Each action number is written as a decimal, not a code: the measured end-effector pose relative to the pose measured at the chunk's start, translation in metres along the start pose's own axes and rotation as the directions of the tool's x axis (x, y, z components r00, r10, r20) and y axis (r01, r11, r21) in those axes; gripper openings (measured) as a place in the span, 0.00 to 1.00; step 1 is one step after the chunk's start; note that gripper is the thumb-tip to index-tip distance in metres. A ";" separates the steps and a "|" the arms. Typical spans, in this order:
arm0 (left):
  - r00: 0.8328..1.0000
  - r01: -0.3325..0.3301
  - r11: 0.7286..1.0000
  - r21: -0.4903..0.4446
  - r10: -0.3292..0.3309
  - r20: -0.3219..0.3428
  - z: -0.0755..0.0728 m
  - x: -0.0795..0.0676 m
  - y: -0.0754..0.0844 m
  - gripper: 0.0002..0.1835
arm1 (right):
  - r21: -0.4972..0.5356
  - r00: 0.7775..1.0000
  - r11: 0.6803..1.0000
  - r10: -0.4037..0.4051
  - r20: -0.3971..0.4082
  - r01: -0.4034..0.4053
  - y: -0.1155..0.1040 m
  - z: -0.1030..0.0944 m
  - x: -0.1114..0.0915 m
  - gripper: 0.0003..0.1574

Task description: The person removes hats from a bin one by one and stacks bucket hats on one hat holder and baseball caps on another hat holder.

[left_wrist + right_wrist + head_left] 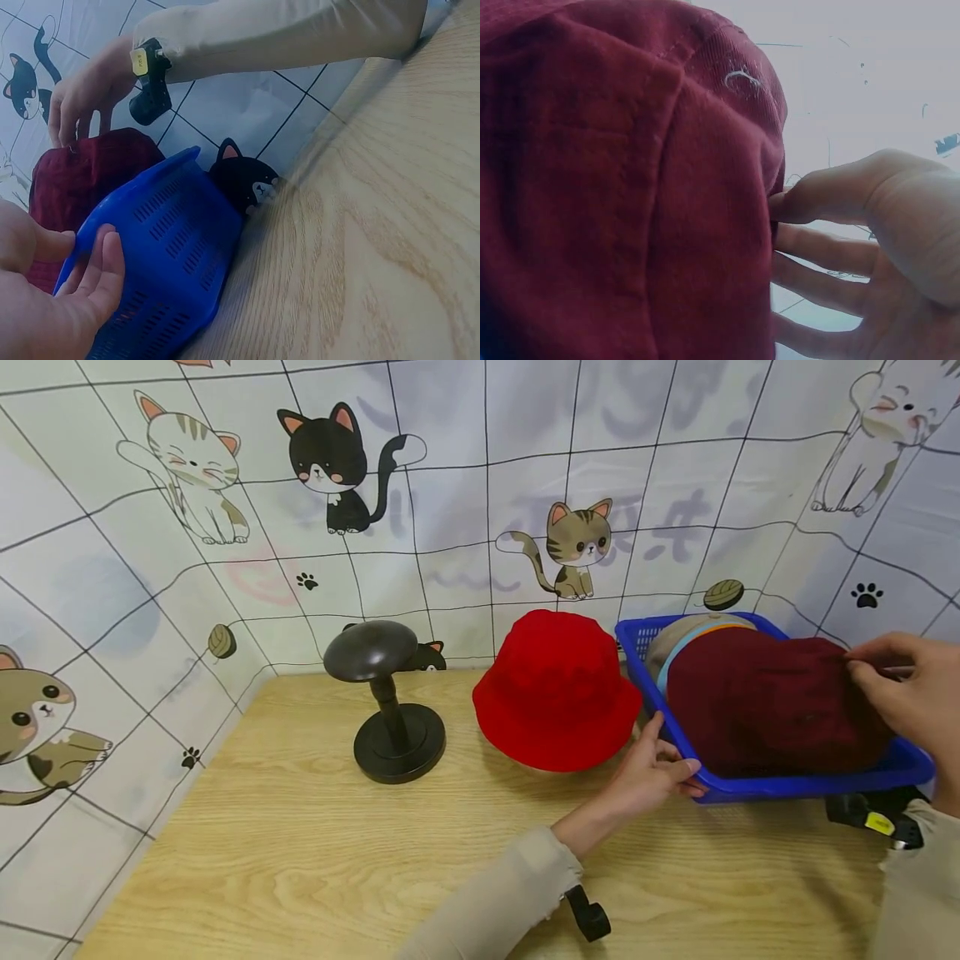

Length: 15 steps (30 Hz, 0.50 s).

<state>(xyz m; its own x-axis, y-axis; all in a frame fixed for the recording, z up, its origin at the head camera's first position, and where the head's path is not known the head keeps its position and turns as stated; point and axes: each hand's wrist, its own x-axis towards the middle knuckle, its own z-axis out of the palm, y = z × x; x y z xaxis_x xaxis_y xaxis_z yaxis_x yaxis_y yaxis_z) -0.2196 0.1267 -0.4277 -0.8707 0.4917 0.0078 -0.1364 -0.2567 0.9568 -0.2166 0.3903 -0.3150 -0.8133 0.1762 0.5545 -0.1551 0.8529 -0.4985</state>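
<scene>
A blue plastic basket (780,789) stands at the right of the head view with hats heaped in it. My left hand (648,768) holds its near left rim, thumb over the top and fingers against the slotted outer wall (169,232), as the left wrist view shows. On the heap lies a maroon cloth hat (780,702). My right hand (911,685) pinches that hat's right edge between thumb and fingers; in the right wrist view the other fingers (825,289) extend beside the cloth. Behind it a beige hat (660,652) with a light-blue edge is partly covered.
A red bucket hat (555,693) stands raised just left of the basket, its support mostly hidden. Farther left is a black hat stand (397,739) with a domed top. A cat-patterned sheet (450,485) hangs behind the wooden table (300,860).
</scene>
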 end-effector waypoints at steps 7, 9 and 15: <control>1.000 0.015 0.999 -0.033 -0.015 -0.016 0.000 -0.002 0.002 0.45 | 0.059 0.994 0.997 0.051 -0.100 -0.046 -0.009 0.000 0.001 0.13; 1.000 0.015 1.000 -0.024 -0.016 -0.019 -0.001 -0.003 0.003 0.45 | 0.070 0.987 0.995 0.083 -0.140 -0.074 -0.013 0.002 0.000 0.22; 0.999 0.021 1.000 -0.009 -0.021 -0.028 -0.003 -0.004 0.004 0.45 | 0.136 0.938 0.982 0.165 -0.306 -0.129 -0.024 0.012 0.002 0.28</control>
<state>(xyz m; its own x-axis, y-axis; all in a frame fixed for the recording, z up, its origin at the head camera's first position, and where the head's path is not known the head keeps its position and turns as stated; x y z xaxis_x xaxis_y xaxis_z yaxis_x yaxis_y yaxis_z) -0.2176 0.1212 -0.4244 -0.8804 0.4737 -0.0208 -0.1591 -0.2538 0.9541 -0.2210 0.3643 -0.3101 -0.6165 0.4565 0.6414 -0.1238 0.7483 -0.6516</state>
